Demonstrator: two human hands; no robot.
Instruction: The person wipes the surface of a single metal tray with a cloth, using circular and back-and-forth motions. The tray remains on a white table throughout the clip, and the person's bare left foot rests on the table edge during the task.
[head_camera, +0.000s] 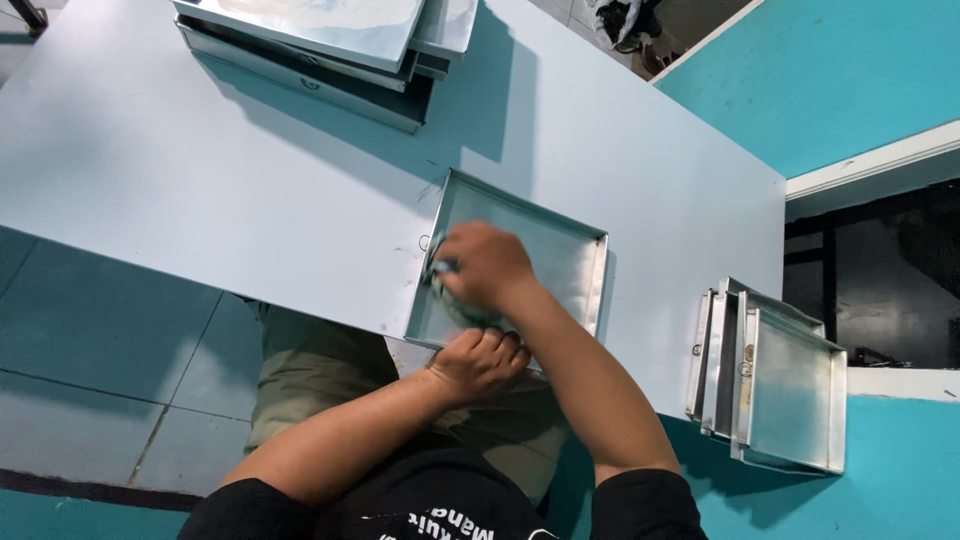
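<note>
One shallow metal tray (560, 250) lies flat on the pale table (200, 170), at the near edge, directly in front of me. Both of my hands are on it.

My right hand (487, 265) sits inside the tray toward its left part, fingers curled down over a greenish cloth (447, 292). The cloth is bunched beneath the palm and only its edge shows at the left and lower side of the hand. The hand is closed on the cloth and presses it against the tray floor.

My left hand (478, 362) rests at the tray's near rim, fingers folded over the edge where it meets the table edge. I read this as a grip on the rim, though the fingertips are hidden and I cannot tell how firmly they hold.

Several more trays (775, 385) of the same kind stand propped together at the right end of the table, well apart from the one under my hands. Another stack of trays (330, 45) sits at the far side of the table, partly cut off by the frame.

The wall (830, 70) to the right is turquoise. The floor (90, 350) to the left is tiled in a dull blue-grey.
</note>
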